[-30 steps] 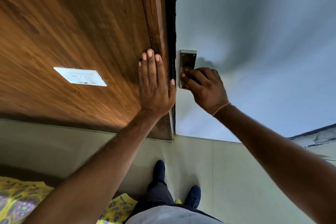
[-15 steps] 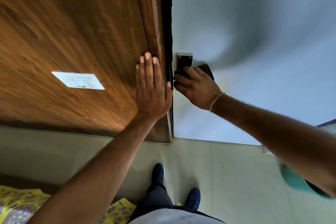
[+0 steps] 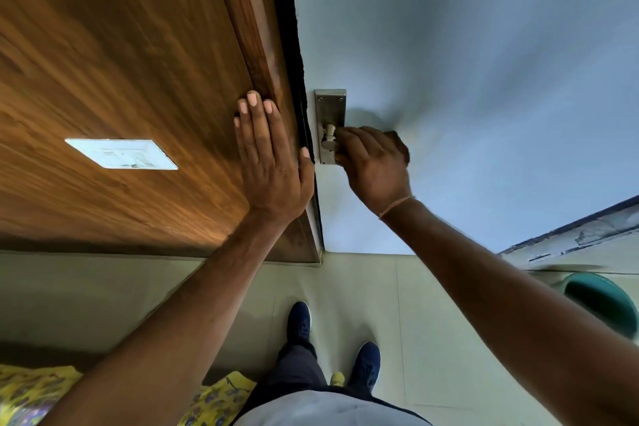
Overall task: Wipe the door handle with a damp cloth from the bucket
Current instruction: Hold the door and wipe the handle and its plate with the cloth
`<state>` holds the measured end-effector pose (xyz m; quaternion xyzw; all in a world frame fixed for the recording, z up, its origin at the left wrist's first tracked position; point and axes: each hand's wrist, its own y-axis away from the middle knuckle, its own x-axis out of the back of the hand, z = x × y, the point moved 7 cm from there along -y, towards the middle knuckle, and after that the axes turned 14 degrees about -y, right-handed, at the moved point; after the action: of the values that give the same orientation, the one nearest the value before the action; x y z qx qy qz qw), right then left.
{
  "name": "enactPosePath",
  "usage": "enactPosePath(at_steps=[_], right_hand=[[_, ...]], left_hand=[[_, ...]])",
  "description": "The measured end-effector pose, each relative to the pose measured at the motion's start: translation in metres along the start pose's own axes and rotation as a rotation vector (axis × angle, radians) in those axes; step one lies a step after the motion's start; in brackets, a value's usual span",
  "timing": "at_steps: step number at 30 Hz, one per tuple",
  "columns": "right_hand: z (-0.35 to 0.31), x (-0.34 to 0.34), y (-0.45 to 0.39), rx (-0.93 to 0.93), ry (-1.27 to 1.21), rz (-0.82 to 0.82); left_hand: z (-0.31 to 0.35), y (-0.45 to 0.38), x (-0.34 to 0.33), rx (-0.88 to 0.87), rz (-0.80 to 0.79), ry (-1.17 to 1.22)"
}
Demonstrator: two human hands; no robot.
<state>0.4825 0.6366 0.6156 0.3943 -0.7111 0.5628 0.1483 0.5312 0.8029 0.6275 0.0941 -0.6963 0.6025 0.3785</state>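
Observation:
A metal door handle plate [image 3: 330,107] is fixed at the left edge of the pale blue door [image 3: 466,62]; the lever's base [image 3: 328,137] shows, and the rest of the lever is hidden. My right hand [image 3: 375,164] is closed over the lever with a dark cloth [image 3: 401,146] in it; only a dark edge of the cloth peeks out beyond the knuckles. My left hand [image 3: 273,162] lies flat, fingers together, on the brown wooden panel [image 3: 138,62] just left of the door's edge.
A teal bucket [image 3: 603,304] stands on the floor at the right, partly behind my right forearm. A white switch plate [image 3: 121,153] sits on the wooden panel. My blue shoes [image 3: 299,322] stand on pale tiles; yellow patterned fabric [image 3: 31,391] lies at bottom left.
My right hand has slid rightwards with the cloth, off the plate and along the lever, so the plate and lever base now show. My left hand stays pressed on the wood.

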Motion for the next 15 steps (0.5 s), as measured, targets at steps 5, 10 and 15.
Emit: enactPosePath(at_steps=[5,10,15], right_hand=[[0.033,0.008,0.011,-0.004,-0.028,-0.073],[0.017,0.004,0.005,-0.045,0.037,0.011],[0.04,0.015,0.021,-0.006,0.01,-0.037]], left_hand=[[-0.001,0.001,-0.001,-0.013,0.001,0.005],[-0.001,0.001,-0.002,-0.016,0.004,0.006],[-0.001,0.001,-0.002,-0.029,0.008,0.015]])
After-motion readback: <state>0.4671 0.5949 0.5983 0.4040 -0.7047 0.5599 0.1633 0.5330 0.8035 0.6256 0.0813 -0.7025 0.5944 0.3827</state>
